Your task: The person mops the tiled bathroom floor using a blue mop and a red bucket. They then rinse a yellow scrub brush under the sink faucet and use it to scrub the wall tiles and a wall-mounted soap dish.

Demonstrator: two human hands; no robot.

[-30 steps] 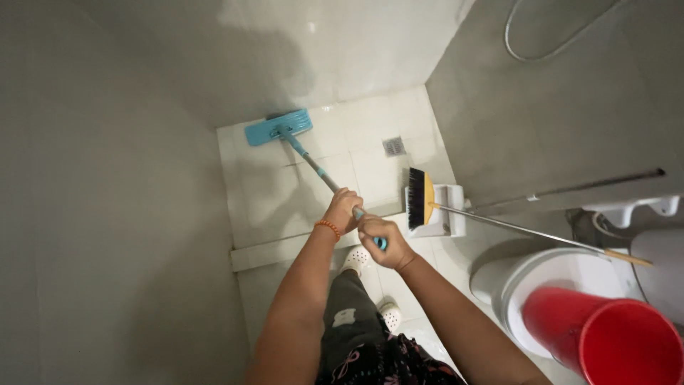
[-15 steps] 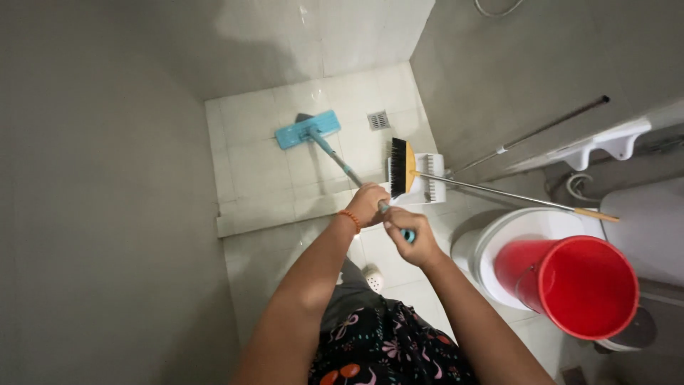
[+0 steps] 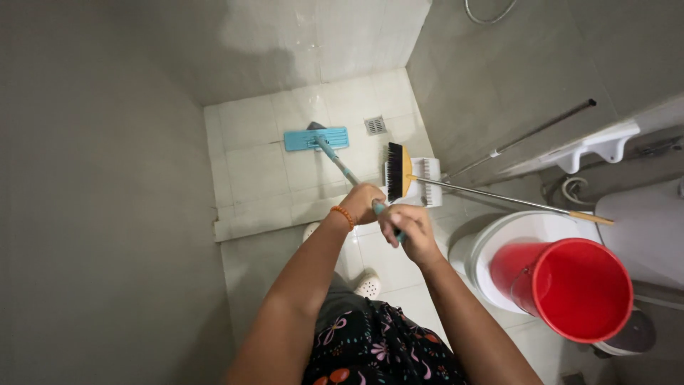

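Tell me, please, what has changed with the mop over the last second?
The mop head has slid on the floor tiles toward the drain. Both hands, left hand and right hand, still grip the handle. The broom and red bucket stay put.

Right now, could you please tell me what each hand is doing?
Left hand: closed around the mop handle.
Right hand: closed around the same handle, nearer its end.

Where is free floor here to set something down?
Bare tiles lie left of the blue mop head, toward the grey wall. It is crowded on the right: broom, dustpan, toilet with red bucket. Both hands grip the mop handle.
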